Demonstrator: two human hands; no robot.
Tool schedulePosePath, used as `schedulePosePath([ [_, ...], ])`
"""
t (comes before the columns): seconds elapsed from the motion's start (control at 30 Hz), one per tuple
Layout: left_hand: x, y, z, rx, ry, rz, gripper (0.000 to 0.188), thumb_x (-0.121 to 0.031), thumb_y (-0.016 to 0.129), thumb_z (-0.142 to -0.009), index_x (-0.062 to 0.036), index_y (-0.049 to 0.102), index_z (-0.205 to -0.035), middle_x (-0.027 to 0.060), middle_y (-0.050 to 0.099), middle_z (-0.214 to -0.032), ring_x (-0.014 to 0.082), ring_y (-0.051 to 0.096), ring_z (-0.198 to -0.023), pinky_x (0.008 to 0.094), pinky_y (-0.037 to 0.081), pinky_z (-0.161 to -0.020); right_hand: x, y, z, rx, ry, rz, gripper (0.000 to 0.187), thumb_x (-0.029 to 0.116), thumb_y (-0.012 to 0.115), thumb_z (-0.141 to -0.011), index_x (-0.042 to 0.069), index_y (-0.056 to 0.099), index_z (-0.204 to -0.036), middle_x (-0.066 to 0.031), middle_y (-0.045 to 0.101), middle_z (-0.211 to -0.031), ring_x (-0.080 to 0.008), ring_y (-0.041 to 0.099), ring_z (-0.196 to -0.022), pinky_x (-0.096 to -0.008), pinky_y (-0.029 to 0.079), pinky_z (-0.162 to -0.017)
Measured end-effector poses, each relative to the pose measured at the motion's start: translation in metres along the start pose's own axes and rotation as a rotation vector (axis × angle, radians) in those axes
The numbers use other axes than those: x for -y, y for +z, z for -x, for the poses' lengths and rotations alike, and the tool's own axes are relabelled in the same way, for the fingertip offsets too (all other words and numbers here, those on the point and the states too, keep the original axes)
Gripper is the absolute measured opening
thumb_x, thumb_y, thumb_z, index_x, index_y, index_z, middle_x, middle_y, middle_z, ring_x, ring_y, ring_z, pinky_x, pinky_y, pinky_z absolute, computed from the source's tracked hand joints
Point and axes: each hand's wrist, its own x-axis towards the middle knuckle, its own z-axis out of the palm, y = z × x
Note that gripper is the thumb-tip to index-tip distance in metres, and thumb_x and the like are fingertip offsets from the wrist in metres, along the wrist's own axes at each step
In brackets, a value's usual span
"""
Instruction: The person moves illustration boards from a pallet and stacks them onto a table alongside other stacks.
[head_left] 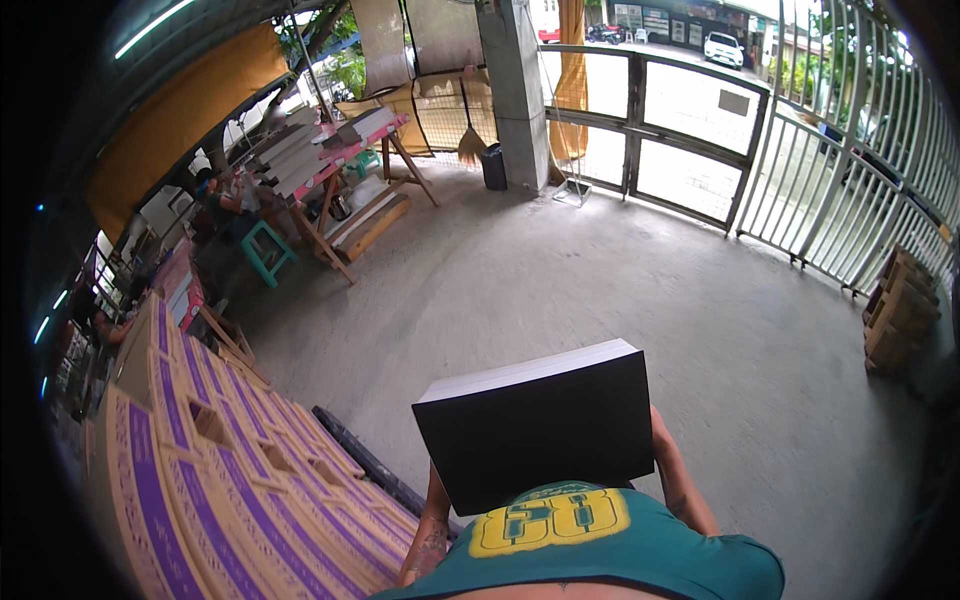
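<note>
A thick stack of sheets (535,430) with a flat black top and white page edges along its far side is held against the front of my green shirt. My right hand (659,437) grips its right side, with only a sliver of the hand showing past the black edge. On the other side my left hand (437,492) supports the stack near its lower left corner. The fingers of both hands are hidden behind or under the stack. Both forearms bend in close to my body.
Piled brown cartons (250,480) with purple bands stand close on my left, beside a dark rail (365,455). Farther left are a trestle table (345,150) with stacked sheets, a green stool (268,252) and seated people. A pillar (522,100), a gate (690,130) and wooden pallets (900,310) stand beyond.
</note>
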Motion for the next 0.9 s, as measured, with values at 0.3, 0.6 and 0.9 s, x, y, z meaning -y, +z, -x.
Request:
schedulePosePath([
  [0.3,-0.087,-0.007,-0.241,-0.153,0.089,0.080,0.037,-0.024,0.055,-0.098,-0.0004,0.055,-0.125,0.0046,0.061,-0.106,0.0135,0.057,-0.096,0.0269,0.052,-0.083,0.026,0.023,-0.358,0.209,0.010,-0.015,0.042,0.025,0.050,-0.095,-0.001,0.054,-0.129,-0.0143,0.059,-0.125,-0.0206,0.053,-0.117,-0.0347,0.042,-0.100],
  [0.6,-0.184,-0.031,-0.457,-0.303,0.198,0.184,0.037,-0.025,0.054,-0.098,-0.0005,0.055,-0.125,0.0042,0.061,-0.106,0.0132,0.057,-0.096,0.0266,0.052,-0.082,0.014,0.098,-0.657,0.325,0.054,0.047,0.037,0.021,0.058,-0.091,-0.003,0.059,-0.119,-0.0116,0.065,-0.111,-0.0158,0.056,-0.102,-0.0351,0.048,-0.089],
  [0.9,-0.378,-0.091,-0.726,-0.210,0.237,0.147,0.037,-0.026,0.053,-0.099,-0.0006,0.055,-0.125,0.0039,0.061,-0.106,0.0129,0.057,-0.096,0.0262,0.052,-0.082,0.040,0.207,-0.934,0.194,0.209,-0.086,0.033,0.022,0.054,-0.094,-0.006,0.061,-0.111,-0.0078,0.067,-0.101,-0.0125,0.056,-0.092,-0.0323,0.050,-0.079],
])
